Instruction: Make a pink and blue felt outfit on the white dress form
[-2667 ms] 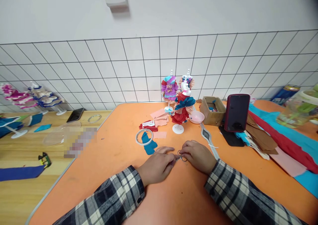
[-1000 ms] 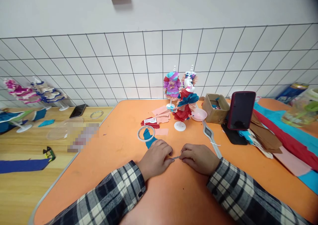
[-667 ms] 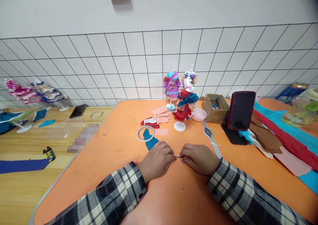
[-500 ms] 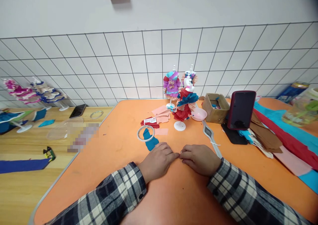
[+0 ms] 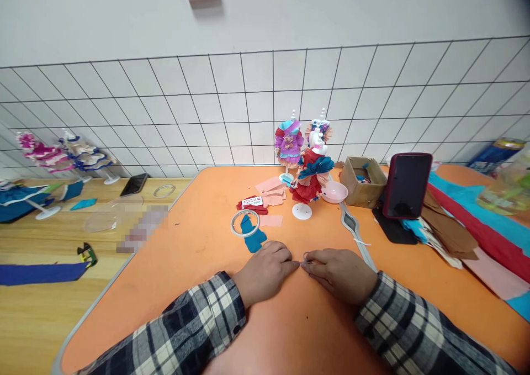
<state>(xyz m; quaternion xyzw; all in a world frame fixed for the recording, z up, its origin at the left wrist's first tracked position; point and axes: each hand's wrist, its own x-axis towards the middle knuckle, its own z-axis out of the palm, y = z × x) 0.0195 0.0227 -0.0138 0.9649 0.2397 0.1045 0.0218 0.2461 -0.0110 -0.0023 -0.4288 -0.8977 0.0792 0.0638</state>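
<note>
My left hand (image 5: 265, 271) rests on the orange table with its fingers closed, and the tips point at my right hand (image 5: 343, 273). That hand is pinched too, around a tiny thin greyish loop (image 5: 306, 257) whose kind I cannot make out. The fingertips of both hands almost meet at it; whether the left also grips it is hidden. Just beyond my left hand lies a blue crepe-paper piece (image 5: 254, 241), with a roll of clear tape (image 5: 232, 224) over part of it. Farther back are pink paper pieces (image 5: 271, 220) and a red folded piece with a white label (image 5: 252, 202).
Small dress forms in paper dresses (image 5: 289, 143) stand by the tiled wall, near a pink bowl (image 5: 336, 193) and a cardboard box (image 5: 360, 195). A phone (image 5: 408, 186) stands upright at right, beside coloured paper strips (image 5: 476, 220). Dark blue paper (image 5: 41, 274) lies at left.
My right fingers have opened out slightly and shifted right, and the thin loop now shows at their tips. My left hand stays nearly in place. The view has shifted slightly.
</note>
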